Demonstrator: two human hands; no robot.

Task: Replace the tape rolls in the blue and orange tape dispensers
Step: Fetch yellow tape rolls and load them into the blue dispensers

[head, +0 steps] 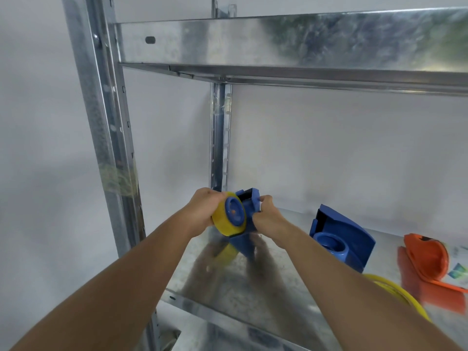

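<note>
Holding a blue tape dispenser [249, 211] in the air above the left part of the metal shelf [253, 295], both hands are closed on it. Left hand [202, 211]: fingers wrapped around the outer rim of a yellow tape roll [222, 222], which sits on the dispenser's blue hub [234, 211]. Right hand [266, 216]: fingers pinched narrow on the dispenser body, at its right edge just below the cutter end. Dispenser tilted, cutter end up, lower end pointing down toward the shelf; whether that end touches the shelf I cannot tell. A blurred reflection of hands and roll shows on the shelf surface beneath.

Second blue tape dispenser [342, 241] lies on the shelf to the right of the hands, apart from them, its blue hub bare, no roll on it. Orange tape dispenser [428, 262] lies further right, near the shelf's right end in view. A yellow tape roll [395, 292], partly hidden behind the right forearm, lies near the front edge of the shelf, between the second blue dispenser and the orange one. Upper shelf [278, 39] overhead.
</note>
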